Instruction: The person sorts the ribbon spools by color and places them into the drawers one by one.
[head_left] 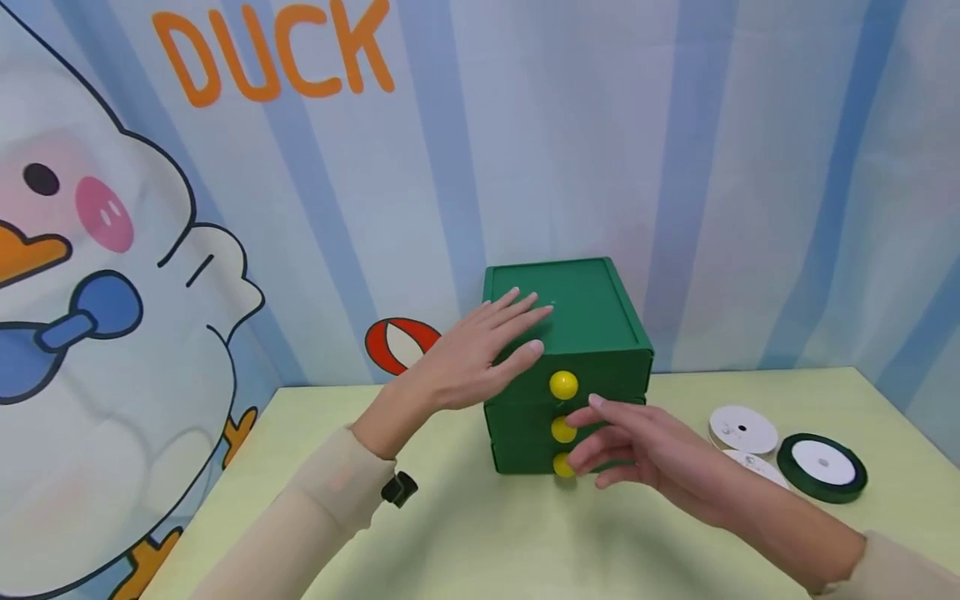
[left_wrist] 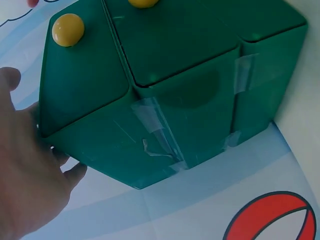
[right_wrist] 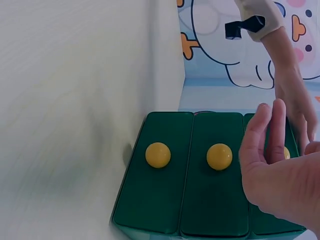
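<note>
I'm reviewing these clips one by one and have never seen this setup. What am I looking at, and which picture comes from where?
No machine here: a person works with two bare hands. The large picture comes from a head camera; the other two from cameras on each wrist. On the pale table stands a green drawer box with three yellow knobs. The left hand lies flat on the box's top near its left edge. The right hand is at the lower knobs, fingers relaxed, holding nothing. At the right lie ribbon spools: two white and one dark green.
</note>
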